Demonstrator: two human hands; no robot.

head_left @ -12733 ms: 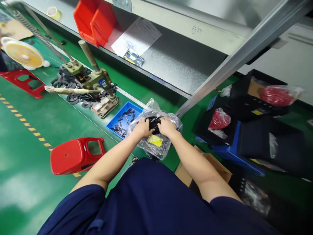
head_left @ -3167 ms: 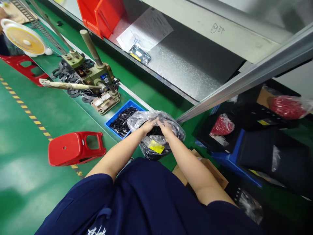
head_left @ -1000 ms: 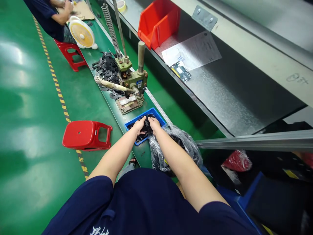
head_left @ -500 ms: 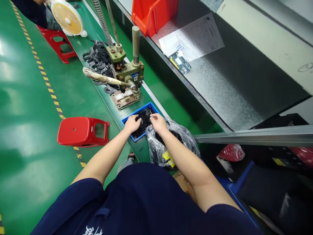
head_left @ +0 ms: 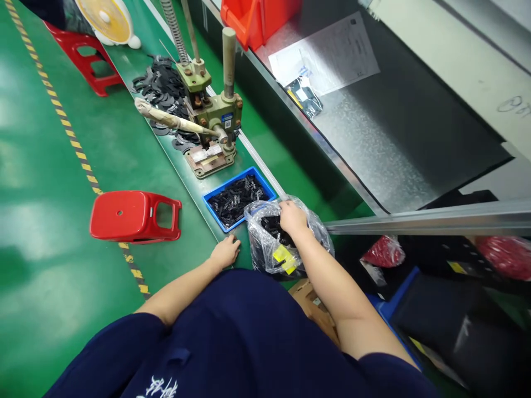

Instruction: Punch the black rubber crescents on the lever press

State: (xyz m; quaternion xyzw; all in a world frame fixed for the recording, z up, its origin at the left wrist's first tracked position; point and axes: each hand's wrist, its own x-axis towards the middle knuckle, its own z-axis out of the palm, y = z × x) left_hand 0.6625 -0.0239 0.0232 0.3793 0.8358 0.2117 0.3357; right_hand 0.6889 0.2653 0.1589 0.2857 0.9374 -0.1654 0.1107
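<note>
A blue tray (head_left: 226,229) filled with small black plastic parts (head_left: 236,200) sits on the green bench. Just below its near corner, my left hand (head_left: 225,252) rests at the bench edge with curled fingers; whatever they hold is hidden. To the right of the tray stands an open clear plastic bag (head_left: 261,243) with a yellow label (head_left: 285,258) and more black parts inside. My right hand (head_left: 293,219) is closed at the bag's mouth, its fingers on the plastic above the parts.
A green hand press (head_left: 215,121) stands behind the tray, its wrapped lever (head_left: 174,120) reaching left. Flat black curved pieces (head_left: 164,88) are heaped beyond it. A red stool (head_left: 133,216) is on the left. A metal rail (head_left: 427,218) crosses at right. A person sits far left.
Both hands have left the tray. My left hand moved down to the bench edge, where a small black part lay; my right hand moved right to the bag. The tray's contents now look more spread out.
</note>
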